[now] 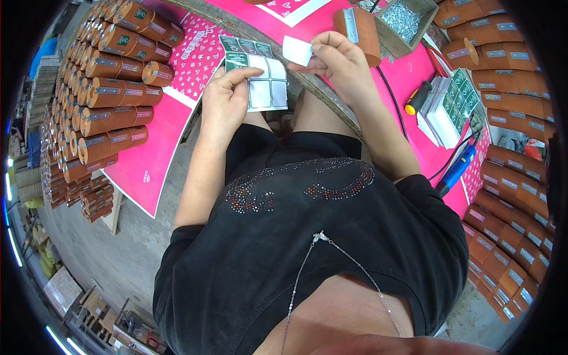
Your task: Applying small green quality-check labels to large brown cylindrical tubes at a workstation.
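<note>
My left hand (228, 97) grips a sheet of stickers (267, 94) by its left edge, thumb and forefinger closed on it. Green printed labels remain along the sheet's top and upper left, while its other squares show bare white backing. Pinched in my right hand (340, 59) is a single sticker (297, 51), white side up, apart from the sheet and just to its upper right. Right behind that hand, a brown cylinder (368, 38) with a metal strip lies on the pink-covered table (405, 77).
Rows of brown cylinders (118, 92) are stacked at left, with more cylinders (512, 189) along the right. A wooden box of screws (405, 21), a yellow-and-black screwdriver (419, 97), a stack of sticker sheets (441, 115) and a corded blue tool (458, 168) lie on the right side.
</note>
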{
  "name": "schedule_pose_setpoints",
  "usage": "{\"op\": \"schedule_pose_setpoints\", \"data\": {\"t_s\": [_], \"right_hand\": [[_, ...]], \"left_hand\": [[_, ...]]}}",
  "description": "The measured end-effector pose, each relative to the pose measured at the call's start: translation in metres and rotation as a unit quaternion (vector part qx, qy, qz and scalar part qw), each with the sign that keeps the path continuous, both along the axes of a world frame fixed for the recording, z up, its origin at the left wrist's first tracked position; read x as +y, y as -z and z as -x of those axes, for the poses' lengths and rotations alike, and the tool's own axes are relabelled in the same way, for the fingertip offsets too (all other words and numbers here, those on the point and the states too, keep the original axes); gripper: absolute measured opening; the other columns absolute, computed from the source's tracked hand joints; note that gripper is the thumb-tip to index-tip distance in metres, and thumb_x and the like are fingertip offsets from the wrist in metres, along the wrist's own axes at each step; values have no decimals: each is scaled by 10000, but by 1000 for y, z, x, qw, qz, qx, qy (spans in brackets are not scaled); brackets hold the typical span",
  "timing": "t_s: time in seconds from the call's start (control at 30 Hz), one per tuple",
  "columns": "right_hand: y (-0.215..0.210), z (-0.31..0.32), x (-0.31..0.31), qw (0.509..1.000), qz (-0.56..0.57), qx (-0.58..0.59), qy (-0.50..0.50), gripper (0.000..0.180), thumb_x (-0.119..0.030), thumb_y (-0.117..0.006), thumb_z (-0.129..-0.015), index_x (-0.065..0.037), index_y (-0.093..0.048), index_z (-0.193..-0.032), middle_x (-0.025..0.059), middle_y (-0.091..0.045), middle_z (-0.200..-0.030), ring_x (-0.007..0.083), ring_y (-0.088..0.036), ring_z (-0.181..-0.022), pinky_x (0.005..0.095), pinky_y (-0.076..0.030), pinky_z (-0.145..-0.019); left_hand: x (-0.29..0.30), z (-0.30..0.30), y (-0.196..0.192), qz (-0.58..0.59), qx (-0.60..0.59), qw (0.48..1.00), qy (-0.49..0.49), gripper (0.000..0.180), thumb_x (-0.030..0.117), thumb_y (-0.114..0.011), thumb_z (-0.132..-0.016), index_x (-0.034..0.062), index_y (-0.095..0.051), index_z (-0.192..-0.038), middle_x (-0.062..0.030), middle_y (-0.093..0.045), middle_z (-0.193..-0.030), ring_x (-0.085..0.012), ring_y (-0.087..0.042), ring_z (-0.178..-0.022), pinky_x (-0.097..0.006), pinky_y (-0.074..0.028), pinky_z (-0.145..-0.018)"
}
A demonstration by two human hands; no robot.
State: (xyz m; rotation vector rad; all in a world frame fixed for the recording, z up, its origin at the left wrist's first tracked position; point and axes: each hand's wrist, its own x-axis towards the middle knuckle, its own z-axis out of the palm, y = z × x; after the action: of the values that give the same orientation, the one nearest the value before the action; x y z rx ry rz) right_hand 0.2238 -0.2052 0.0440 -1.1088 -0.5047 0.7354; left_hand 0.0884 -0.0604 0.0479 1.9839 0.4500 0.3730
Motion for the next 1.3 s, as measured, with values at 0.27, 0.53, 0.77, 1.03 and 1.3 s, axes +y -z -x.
{"op": "schedule_pose_setpoints", "data": {"t_s": [0.27,0.53,0.77,1.03,1.3], "right_hand": [[-2,34,9,779,28,-625,49,214,-67,-594,-702,-2,-510,-887,147,-538,-1035,288,-546,-885,330,-453,-751],[-14,10,-4,978,37,-201,-51,117,-55,-588,-777,-8,-539,-872,77,-465,-1012,125,-478,-950,280,-423,-781],[-24,-11,-27,976,23,-206,-70,66,-24,-584,-768,-10,-544,-818,42,-480,-930,97,-478,-871,228,-398,-749],[-45,-102,-96,970,89,-161,157,97,-143,-557,-819,-63,-564,-873,-38,-538,-742,39,-493,-655,181,-415,-602],[-17,-125,-83,961,259,-66,64,123,-165,-594,-792,-54,-550,-822,-20,-518,-685,39,-457,-543,161,-355,-468]], "left_hand": [[-8,-19,9,45,29,997,-51,166,94,-535,-755,-26,-610,-842,-74,-554,-729,-107,-530,-586,-230,-408,-506],[-18,-21,-4,9,-12,999,-31,184,131,-647,-681,8,-627,-816,-90,-602,-805,-150,-593,-715,-237,-441,-609],[-25,-41,-5,11,-64,998,24,174,137,-603,-756,-26,-613,-817,-95,-596,-817,-156,-575,-723,-245,-431,-640],[-6,-70,-3,161,150,962,164,206,188,-569,-809,-6,-630,-774,-9,-578,-637,-52,-484,-536,-194,-379,-494],[23,-129,-5,280,248,821,432,303,271,-553,-819,1,-638,-712,-23,-590,-605,-70,-518,-534,-199,-408,-508]]}}
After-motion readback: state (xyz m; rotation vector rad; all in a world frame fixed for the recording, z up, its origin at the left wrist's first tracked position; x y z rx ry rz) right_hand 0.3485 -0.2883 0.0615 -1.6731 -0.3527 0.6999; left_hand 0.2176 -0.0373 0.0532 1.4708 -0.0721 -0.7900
